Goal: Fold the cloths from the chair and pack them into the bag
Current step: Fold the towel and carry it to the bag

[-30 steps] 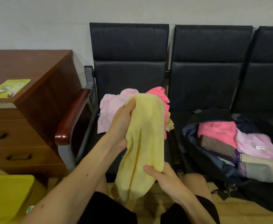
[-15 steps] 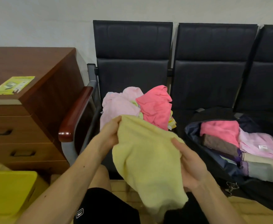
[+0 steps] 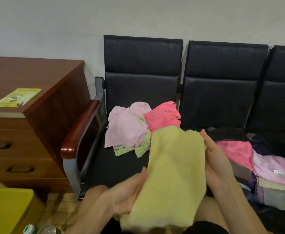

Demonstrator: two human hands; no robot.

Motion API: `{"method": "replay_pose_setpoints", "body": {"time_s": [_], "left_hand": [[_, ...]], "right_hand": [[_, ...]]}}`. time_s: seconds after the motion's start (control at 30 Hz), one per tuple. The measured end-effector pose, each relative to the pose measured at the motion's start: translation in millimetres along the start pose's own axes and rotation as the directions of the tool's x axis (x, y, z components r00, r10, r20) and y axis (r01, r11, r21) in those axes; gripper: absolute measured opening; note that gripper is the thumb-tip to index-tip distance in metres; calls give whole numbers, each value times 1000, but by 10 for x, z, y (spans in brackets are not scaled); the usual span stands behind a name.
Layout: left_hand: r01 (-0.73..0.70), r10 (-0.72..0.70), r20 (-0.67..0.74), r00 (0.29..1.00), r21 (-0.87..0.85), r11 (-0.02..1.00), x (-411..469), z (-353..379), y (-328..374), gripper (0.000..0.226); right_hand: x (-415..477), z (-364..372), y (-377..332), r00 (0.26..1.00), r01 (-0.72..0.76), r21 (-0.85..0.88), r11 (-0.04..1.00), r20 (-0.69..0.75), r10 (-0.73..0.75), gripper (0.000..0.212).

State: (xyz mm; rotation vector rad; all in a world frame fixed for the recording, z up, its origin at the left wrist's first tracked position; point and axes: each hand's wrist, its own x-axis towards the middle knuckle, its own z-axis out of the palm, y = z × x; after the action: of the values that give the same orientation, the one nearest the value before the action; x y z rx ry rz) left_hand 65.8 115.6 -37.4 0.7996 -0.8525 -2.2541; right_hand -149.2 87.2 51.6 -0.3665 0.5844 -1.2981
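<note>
I hold a pale yellow cloth (image 3: 173, 174) folded into a long strip above my lap. My left hand (image 3: 130, 193) grips its lower left edge. My right hand (image 3: 216, 159) holds its upper right edge. On the seat of the left chair (image 3: 121, 168) lies a pile of loose cloths: light pink (image 3: 125, 129), bright pink (image 3: 163, 117) and light green (image 3: 141, 147). The dark bag (image 3: 263, 146) lies open on the middle chair, with several folded cloths inside (image 3: 273, 168), partly hidden behind my right arm.
A brown wooden drawer cabinet (image 3: 28, 132) with a green leaflet (image 3: 17, 97) stands at the left, beside the chair's red-brown armrest (image 3: 79, 130). A yellow box (image 3: 8, 213) and a bottle cap (image 3: 29, 229) are at the lower left. A white wall is behind.
My view tipped downward. The yellow cloth went from hanging long, to spread wide, to a folded strip. My left hand dropped to its lower edge; my right hand rose to its top edge.
</note>
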Motion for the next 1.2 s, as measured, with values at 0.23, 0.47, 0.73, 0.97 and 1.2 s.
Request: {"method": "replay_pose_setpoints", "body": {"time_s": [0.23, 0.47, 0.73, 0.97, 1.2], "left_hand": [[-173, 174, -137, 975, 17, 985, -29, 196, 418, 34], [-240, 244, -312, 918, 53, 969, 59, 366, 597, 33], [-282, 289, -343, 894, 71, 957, 28, 285, 553, 34], [-189, 256, -238, 937, 272, 944, -39, 195, 473, 64], [-127, 218, -352, 910, 264, 956, -44, 144, 422, 60]], "right_hand": [[4, -19, 275, 994, -100, -60, 993, 27, 102, 47], [-175, -141, 569, 960, -270, -332, 904, -17, 280, 51], [-250, -128, 575, 997, -82, -674, 734, -49, 67, 20], [-200, -84, 572, 974, 132, -740, 659, -25, -223, 19], [-182, -170, 513, 905, 234, -874, 425, 37, -423, 17]]}}
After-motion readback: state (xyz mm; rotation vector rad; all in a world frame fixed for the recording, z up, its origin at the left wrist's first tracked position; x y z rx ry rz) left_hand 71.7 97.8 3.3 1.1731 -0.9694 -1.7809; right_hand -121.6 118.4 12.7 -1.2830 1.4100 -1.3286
